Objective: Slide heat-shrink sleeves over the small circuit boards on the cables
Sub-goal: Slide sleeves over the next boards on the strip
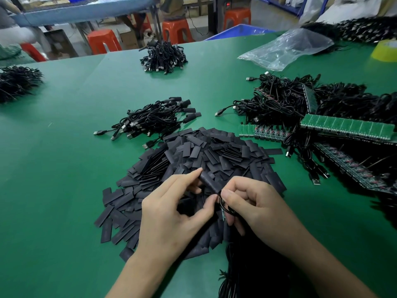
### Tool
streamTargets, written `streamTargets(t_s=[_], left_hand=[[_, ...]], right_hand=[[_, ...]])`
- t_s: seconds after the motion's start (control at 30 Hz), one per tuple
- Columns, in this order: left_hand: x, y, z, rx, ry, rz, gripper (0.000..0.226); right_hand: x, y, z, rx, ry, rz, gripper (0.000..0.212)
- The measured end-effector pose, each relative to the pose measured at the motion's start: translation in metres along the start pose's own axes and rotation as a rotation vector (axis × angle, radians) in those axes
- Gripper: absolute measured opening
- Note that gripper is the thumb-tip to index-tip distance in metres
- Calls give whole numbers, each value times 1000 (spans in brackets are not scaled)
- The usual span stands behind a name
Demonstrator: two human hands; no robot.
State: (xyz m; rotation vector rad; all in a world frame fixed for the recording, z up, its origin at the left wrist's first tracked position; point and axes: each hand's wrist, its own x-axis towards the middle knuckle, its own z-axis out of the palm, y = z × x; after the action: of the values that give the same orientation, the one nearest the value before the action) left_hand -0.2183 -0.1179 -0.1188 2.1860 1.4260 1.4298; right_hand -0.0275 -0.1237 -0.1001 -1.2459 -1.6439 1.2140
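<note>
- Two hands work close over the green desk [64,179], with a dark cable bundle [247,276] at the near edge.
- Right hand [257,207]: fingers curled, thumb and forefinger pinching a thin black cable [225,206]. A small circuit board [223,215] peeks out just below the thumb.
- Left hand [171,211]: forefinger and thumb pinch a sleeve [209,181], one at each end. It is a short, flat, matte black tube, tilted, with its lower end meeting the cable at the right thumb.
- Loose sleeves lie in a wide heap [193,151] under and beyond both hands.
- Farther left lies a batch of sleeved cables [154,119]; farther right, tangled cables [279,100] with green board strips [343,125].
- Farthest: another cable bundle [164,57] and a clear plastic bag [287,48].
</note>
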Motion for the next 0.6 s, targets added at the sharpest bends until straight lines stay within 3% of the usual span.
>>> streamTargets(t_s=[0.17, 0.3, 0.47, 0.6], left_hand=[[2, 0, -3, 7, -7, 12, 41], [5, -4, -7, 42, 32, 16, 40], [7, -6, -10, 36, 54, 4, 44], [3, 9, -1, -294, -30, -247, 68]], right_hand=[[0, 1, -1, 28, -20, -2, 29], [2, 2, -1, 145, -43, 24, 14], [2, 5, -4, 255, -83, 69, 15], [3, 2, -10, 597, -63, 74, 12]])
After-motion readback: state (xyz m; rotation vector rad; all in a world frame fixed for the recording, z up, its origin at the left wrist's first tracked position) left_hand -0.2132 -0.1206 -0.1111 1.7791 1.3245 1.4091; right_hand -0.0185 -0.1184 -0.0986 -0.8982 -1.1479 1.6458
